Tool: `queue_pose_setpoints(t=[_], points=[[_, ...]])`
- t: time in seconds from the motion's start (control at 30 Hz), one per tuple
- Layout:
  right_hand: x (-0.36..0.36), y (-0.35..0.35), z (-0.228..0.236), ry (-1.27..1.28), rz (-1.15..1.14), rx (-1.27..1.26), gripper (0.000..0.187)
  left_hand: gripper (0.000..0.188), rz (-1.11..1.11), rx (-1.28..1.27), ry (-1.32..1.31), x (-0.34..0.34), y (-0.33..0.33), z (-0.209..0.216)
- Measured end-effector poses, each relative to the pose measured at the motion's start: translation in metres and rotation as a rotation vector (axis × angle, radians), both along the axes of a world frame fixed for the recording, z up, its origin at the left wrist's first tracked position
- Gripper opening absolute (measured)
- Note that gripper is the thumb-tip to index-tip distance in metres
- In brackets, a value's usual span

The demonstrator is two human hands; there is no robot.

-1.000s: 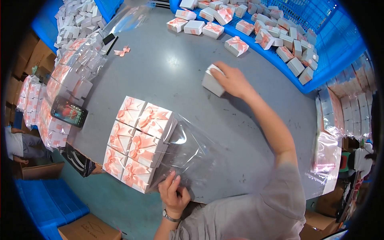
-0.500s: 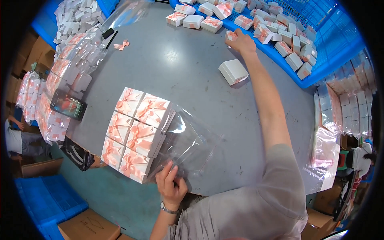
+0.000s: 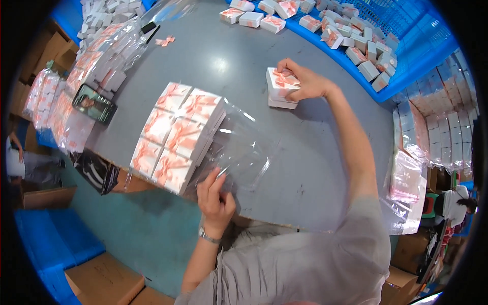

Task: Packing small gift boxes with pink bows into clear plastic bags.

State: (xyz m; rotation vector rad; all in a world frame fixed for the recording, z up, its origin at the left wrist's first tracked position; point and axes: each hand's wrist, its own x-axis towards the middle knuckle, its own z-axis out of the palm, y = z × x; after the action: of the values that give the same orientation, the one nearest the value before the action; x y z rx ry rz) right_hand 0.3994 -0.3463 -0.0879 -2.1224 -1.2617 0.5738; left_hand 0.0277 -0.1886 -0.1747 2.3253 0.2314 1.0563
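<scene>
My right hand (image 3: 309, 82) is closed round a small white gift box (image 3: 277, 81) with a pink ribbon bow on top. That box sits on or just over another white box (image 3: 280, 104), mostly hidden beneath it. To the left stands a block of white gift boxes (image 3: 173, 134) with pink bows, set in two rows. A clear plastic bag (image 3: 244, 147) spreads from the block's right side. By the block's near right corner, my left hand (image 3: 216, 203) has its fingers partly bent and apart, with the fingertips at the bag's near edge.
A blue crate (image 3: 391, 84) heaped with bow-topped boxes stands at the far right. Several loose boxes (image 3: 251, 20) sit beside it. On the left are wrapped box packs (image 3: 71, 124), a phone (image 3: 94, 103) and a loose pink bow (image 3: 165, 40). Clear bags (image 3: 405, 178) lie at the right edge.
My right hand has come nearer from the crate's edge, bringing a bow-topped box onto the single white box. The left hand stays by the bag. The whole view has shifted slightly.
</scene>
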Motion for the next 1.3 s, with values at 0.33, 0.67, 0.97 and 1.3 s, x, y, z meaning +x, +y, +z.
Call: queue_pose_setpoints(t=[0.33,0.67,0.97,1.3], points=[[-0.111,0.019,0.011,-0.428,-0.765,-0.103,0.08,0.053,-0.01,0.019,-0.103,0.003,0.001,0.002],[-0.169,-0.075,-0.009,-0.271,-0.592,0.127,0.074,0.074,-0.162,-0.138,-0.051,-0.054,-0.024,0.046],[-0.251,0.04,-0.009,-0.038,-0.218,0.268,0.068,0.08,-0.247,-0.07,-0.013,-0.062,-0.019,0.06],[-0.28,0.049,-0.035,-0.989,-0.356,0.371,0.057,0.078,-0.203,-0.05,0.022,-0.075,-0.019,0.054]])
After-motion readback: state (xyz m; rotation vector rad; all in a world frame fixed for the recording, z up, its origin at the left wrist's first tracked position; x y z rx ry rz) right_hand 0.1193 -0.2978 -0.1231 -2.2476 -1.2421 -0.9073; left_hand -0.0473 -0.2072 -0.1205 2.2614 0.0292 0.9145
